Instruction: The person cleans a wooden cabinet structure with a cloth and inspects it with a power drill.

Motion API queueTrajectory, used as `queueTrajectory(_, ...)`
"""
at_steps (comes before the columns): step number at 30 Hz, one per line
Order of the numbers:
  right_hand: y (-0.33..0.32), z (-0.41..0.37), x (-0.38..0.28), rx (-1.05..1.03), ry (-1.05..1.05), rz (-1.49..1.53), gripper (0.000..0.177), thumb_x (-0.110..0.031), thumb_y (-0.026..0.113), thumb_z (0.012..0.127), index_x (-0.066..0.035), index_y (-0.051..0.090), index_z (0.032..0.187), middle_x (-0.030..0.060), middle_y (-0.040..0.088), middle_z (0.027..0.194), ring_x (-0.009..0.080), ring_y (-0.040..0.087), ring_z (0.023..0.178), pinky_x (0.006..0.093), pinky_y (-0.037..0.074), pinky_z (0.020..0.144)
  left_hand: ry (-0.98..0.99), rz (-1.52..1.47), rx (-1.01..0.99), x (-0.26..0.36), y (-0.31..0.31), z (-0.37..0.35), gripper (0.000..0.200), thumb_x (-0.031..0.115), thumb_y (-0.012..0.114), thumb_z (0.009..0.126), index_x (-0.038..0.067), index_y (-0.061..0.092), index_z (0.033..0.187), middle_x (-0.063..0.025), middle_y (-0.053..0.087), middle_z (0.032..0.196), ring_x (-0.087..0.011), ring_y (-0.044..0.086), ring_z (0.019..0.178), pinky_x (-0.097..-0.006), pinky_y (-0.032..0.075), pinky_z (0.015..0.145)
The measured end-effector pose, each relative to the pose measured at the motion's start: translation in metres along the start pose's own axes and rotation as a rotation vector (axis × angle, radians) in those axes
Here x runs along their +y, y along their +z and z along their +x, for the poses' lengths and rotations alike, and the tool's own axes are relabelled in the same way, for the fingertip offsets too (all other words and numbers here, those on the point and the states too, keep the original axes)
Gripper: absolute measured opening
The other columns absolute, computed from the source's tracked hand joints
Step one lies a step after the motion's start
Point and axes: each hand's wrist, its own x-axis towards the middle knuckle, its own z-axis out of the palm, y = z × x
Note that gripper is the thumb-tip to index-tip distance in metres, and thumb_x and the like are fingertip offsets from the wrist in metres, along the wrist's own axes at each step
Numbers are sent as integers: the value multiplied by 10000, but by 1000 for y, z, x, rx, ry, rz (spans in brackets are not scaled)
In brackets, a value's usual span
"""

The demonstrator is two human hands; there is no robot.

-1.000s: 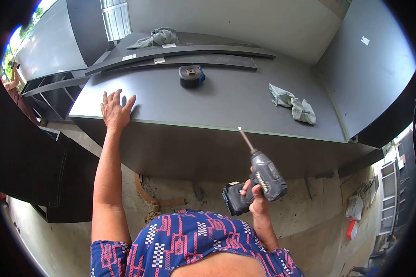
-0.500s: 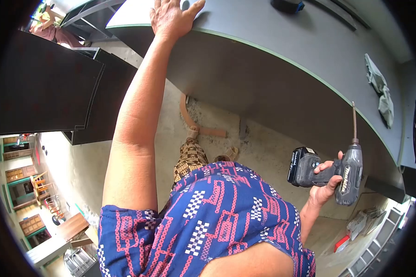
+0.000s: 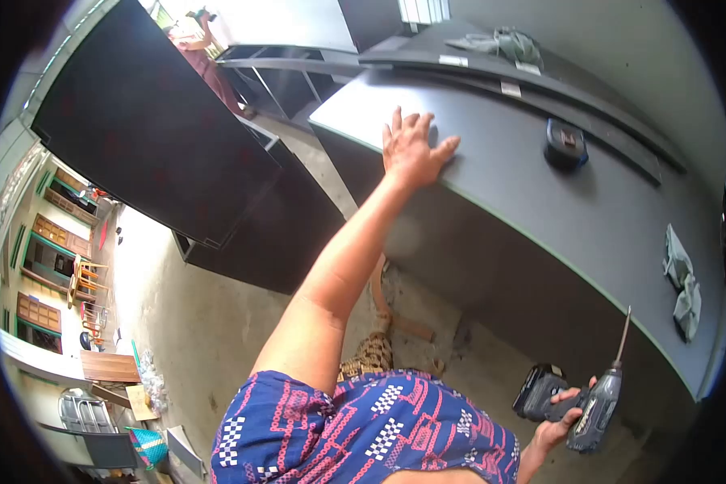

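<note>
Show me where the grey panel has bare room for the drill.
Widest bare patch: on the grey panel, between the tape measure and the crumpled rag. A smaller one lies between the left hand and the tape measure. The far edge is crowded with stacked strips and another rag.

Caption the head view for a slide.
Left hand flat on the dark panel, right hand gripping a cordless drill.

Soft, even daylight comes from the open upper left, where distant buildings wash out pale. The dark grey matte worktop (image 3: 524, 202) shows a faint sheen, no glare. The pale concrete floor (image 3: 194, 323) is bright at left and shadowed under the worktop's front edge, where the grey cordless drill (image 3: 593, 411) sits in shade. Fisheye distortion bends straight edges; a black ring closes every corner, and detail softens toward it.
</note>
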Motion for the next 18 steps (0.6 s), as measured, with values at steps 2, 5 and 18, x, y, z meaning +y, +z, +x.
queueTrajectory(2, -10, 0, 2, -19, -8, -9, 925, -629, 599, 789, 22, 326, 1386, 10, 461, 766, 88, 458, 662, 221, 410, 604, 1, -2, -14, 7, 1, -5, 705, 603, 561, 790, 100, 516, 1282, -132, 456, 1359, -338, 196, 1390, -508, 150, 1123)
queueTrajectory(5, -12, 3, 6, 25, -14, 14, 964, -674, 590, 761, 36, 349, 1368, 11, 457, 730, 85, 454, 628, 209, 401, 571, 8, -3, -15, 8, 3, -4, 720, 617, 544, 792, 95, 510, 1287, -136, 454, 1359, -342, 196, 1392, -514, 136, 1125)
queueTrajectory(18, 25, 42, -38, 82, -80, 20, 818, -644, 458, 872, -26, 334, 1393, -1, 445, 699, 65, 426, 590, 191, 381, 569, 39, -27, 36, 6, 3, -7, 697, 570, 567, 789, 92, 501, 1292, -184, 453, 1343, -369, 187, 1390, -519, 111, 1130)
